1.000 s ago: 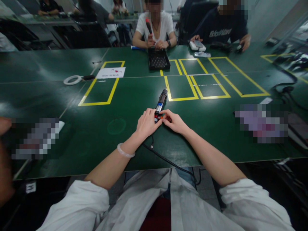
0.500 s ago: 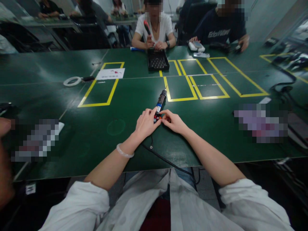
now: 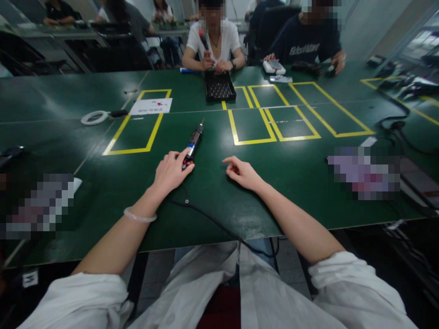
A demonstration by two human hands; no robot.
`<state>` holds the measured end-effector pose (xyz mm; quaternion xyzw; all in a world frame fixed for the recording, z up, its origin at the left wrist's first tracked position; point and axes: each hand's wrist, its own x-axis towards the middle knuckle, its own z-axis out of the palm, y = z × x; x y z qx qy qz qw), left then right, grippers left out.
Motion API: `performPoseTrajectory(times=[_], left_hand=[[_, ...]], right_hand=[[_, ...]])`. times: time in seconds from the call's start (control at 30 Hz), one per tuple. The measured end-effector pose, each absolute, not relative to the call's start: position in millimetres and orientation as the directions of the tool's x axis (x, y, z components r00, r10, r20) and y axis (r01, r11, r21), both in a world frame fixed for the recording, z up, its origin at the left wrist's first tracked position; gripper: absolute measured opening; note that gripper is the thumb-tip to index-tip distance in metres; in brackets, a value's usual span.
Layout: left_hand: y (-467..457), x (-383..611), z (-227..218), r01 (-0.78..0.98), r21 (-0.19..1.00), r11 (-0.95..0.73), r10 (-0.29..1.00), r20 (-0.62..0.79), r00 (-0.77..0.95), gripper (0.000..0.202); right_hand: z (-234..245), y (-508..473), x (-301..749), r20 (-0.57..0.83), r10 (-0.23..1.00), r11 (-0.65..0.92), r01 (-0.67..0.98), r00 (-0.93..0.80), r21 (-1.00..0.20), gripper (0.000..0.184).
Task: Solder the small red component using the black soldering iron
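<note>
1. Black, silver and blue, the powered screwdriver (image 3: 195, 139) sits under the left hand (image 3: 173, 171) at the near middle, its thin bit pointing far and slightly right; whether it touches the worktop (image 3: 302, 178) I cannot tell.
2. Of the two hands, the left is closed around the tool's red-and-black near end; the right hand (image 3: 242, 173), well apart to the right, is loosely curled with its index finger half extended and nothing visible in its grip.
3. A smooth, pale bracelet (image 3: 140, 215) rings the left wrist; a black cable (image 3: 219, 220) curves across to the near edge.
4. Beyond, a black rectangular tray (image 3: 221, 97) at the far middle holds many small metallic pieces, too small to identify.
5. Glossy green, the worktop bears yellow tape outlines (image 3: 235, 129), a white card (image 3: 151, 106) and a round white coil (image 3: 94, 118) at left.
6. Behind the tray, a person in white (image 3: 216, 50) grips a red-and-black tool (image 3: 204, 40); to the right sits another in a dark top (image 3: 302, 43), beside a white, boxy device (image 3: 274, 68).
7. Dark chairs (image 3: 113, 50) stand farther back.
</note>
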<state>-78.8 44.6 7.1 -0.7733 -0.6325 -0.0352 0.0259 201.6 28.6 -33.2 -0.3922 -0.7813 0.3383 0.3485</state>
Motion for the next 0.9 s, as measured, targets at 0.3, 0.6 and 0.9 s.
performPoseTrajectory(times=[0.3,0.6,0.9], left_hand=[[65.2,-187.9,13.9,0.992,-0.078,0.102,0.995,0.028,-0.100,0.069],[76.2,-255.0,23.7,0.913,-0.270,0.307,0.949,0.019,-0.313,0.070],[62.6,-241.9,25.5,0.891,-0.369,0.262,0.962,0.174,-0.211,0.060]], right_hand=[[-34.4,29.4,201.5,0.271,0.851,0.463,0.399,-0.451,-0.791,0.031],[-34.8,30.0,201.2,0.256,0.855,0.453,0.409,-0.451,-0.792,0.029],[-35.6,30.3,201.8,0.249,0.855,0.449,0.410,-0.454,-0.794,0.028]])
